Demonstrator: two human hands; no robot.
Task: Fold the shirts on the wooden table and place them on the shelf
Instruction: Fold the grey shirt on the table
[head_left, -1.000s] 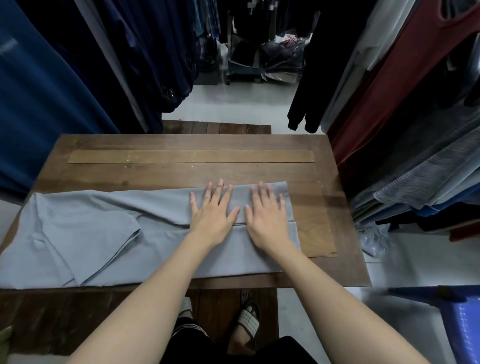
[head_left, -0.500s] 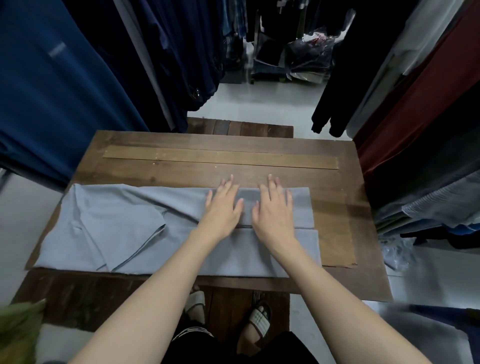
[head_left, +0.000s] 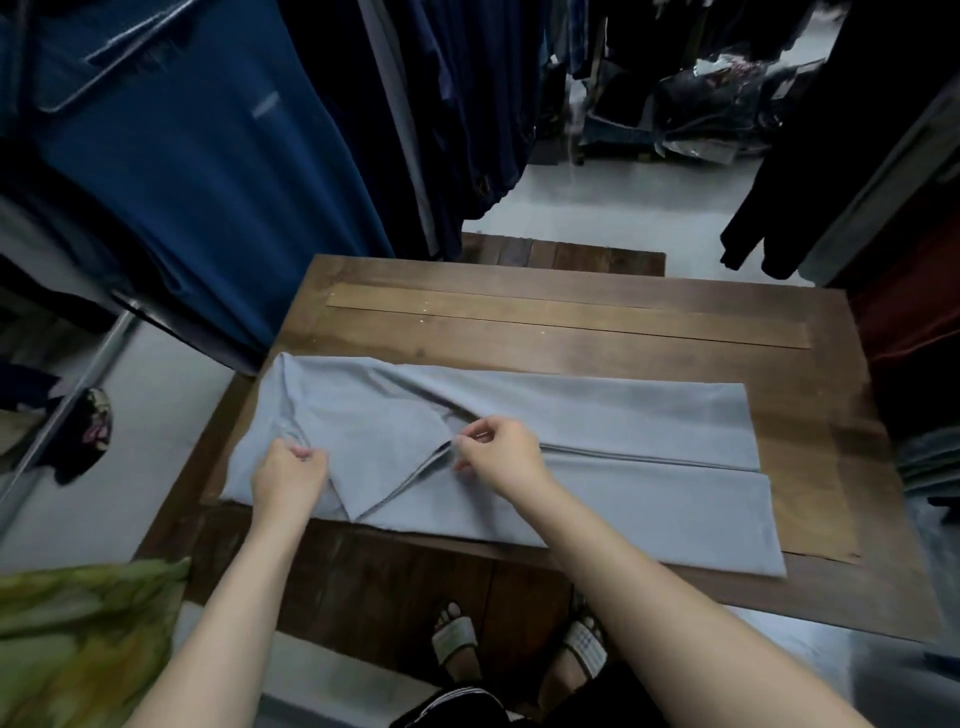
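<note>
A light grey-blue shirt (head_left: 623, 457) lies lengthwise on the wooden table (head_left: 571, 332), its sides folded in to form a long strip. My left hand (head_left: 288, 475) pinches the fabric near the strip's left end. My right hand (head_left: 498, 452) pinches the edge of the folded-in sleeve flap near the middle of the left half. The right half of the shirt lies flat and smooth. Folded clothes on a shelf (head_left: 930, 462) show at the right edge.
Dark blue garments (head_left: 208, 182) hang close to the table's left and far side. Black and red clothes (head_left: 883, 208) hang on the right. A green cloth (head_left: 78, 623) lies at the lower left. My sandalled feet (head_left: 519, 639) stand under the table's near edge.
Both hands left the right half of the shirt, where they lay flat, moved left and closed on the fabric at the sleeve flap. The view also swung left.
</note>
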